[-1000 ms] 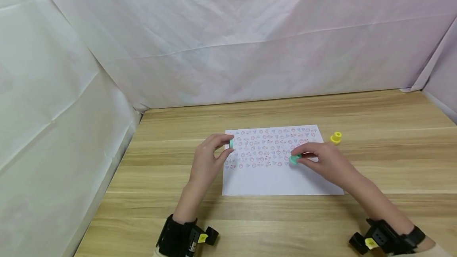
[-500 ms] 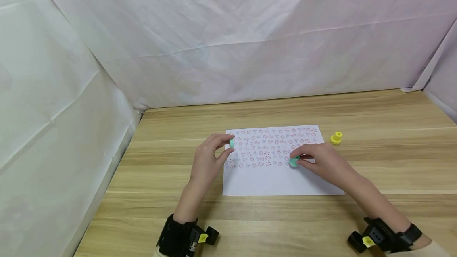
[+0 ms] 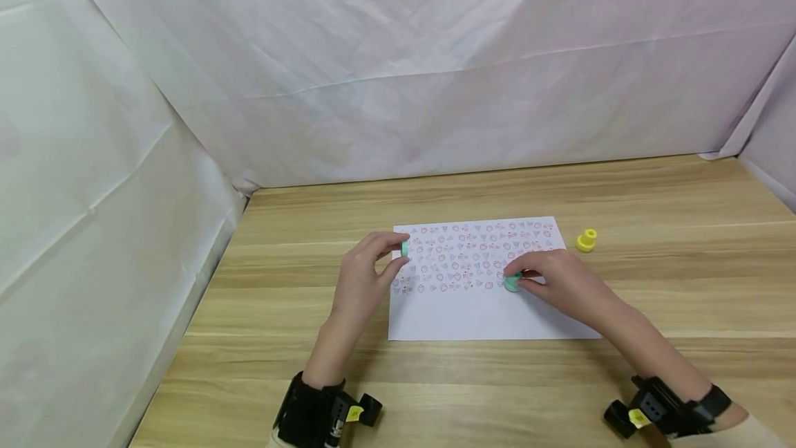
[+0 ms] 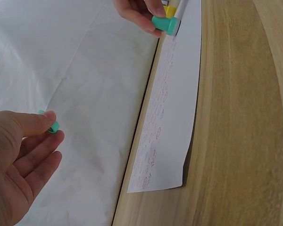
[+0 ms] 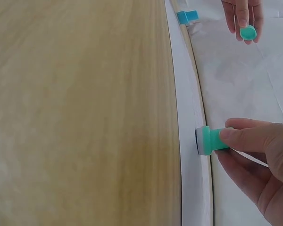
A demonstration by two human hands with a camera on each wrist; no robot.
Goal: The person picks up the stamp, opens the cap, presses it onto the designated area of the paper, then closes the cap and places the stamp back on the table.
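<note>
While the right hand (image 3: 562, 282) pinches 1 teal stamp (image 3: 512, 284) onto 1 patterned paper sheet (image 3: 472, 310) mid-desk, the left hand (image 3: 363, 282) pinches 1 teal cap (image 3: 404, 248); 1 yellow stamp (image 3: 585, 240) stands beside the sheet's far right corner.

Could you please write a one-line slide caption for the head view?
Right hand presses a green stamp onto the paper; left hand holds its cap.

teal stamp (image 3: 512, 283), yellow stamp (image 3: 585, 240), red-and-blue-patterned paper (image 3: 479, 296)
</note>
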